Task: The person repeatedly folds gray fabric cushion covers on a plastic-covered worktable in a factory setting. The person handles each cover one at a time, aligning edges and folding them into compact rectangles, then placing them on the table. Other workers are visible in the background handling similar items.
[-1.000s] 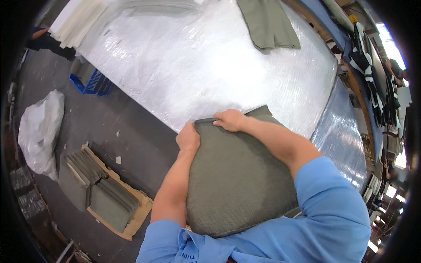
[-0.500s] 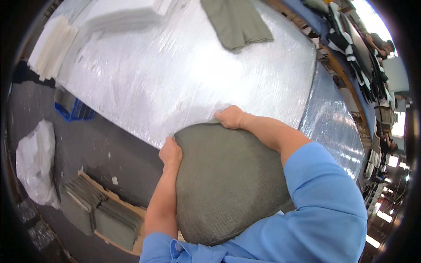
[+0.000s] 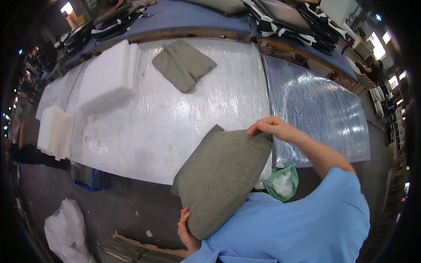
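A plump grey-green seat cushion [image 3: 223, 175] is held tilted against my body, partly over the near edge of the plastic-wrapped white table [image 3: 175, 144]. My right hand [image 3: 274, 128] grips its far right corner, fingers bent over the edge. At the near left corner my left hand [image 3: 188, 228] has its fingers curled onto the cover, its palm partly hidden behind the cushion. A flap of the same fabric sticks out past the cushion's far edge. Farther up the table lies a folded grey-green cloth cover [image 3: 182, 65], touched by neither hand.
Stacks of white foam pads [image 3: 107, 79] stand at the table's left. To the right is a plastic-wrapped bluish table [image 3: 320, 114], a green bag with white filling [image 3: 283, 182] beside it. A blue crate [image 3: 90, 177], a plastic bag [image 3: 68, 228] and a box of grey-green pieces [image 3: 131, 250] sit lower left.
The cushion has turned and tilted; my left hand has shifted down to its near corner, my right hand to its far right corner. The view has swung, showing more beyond the table.
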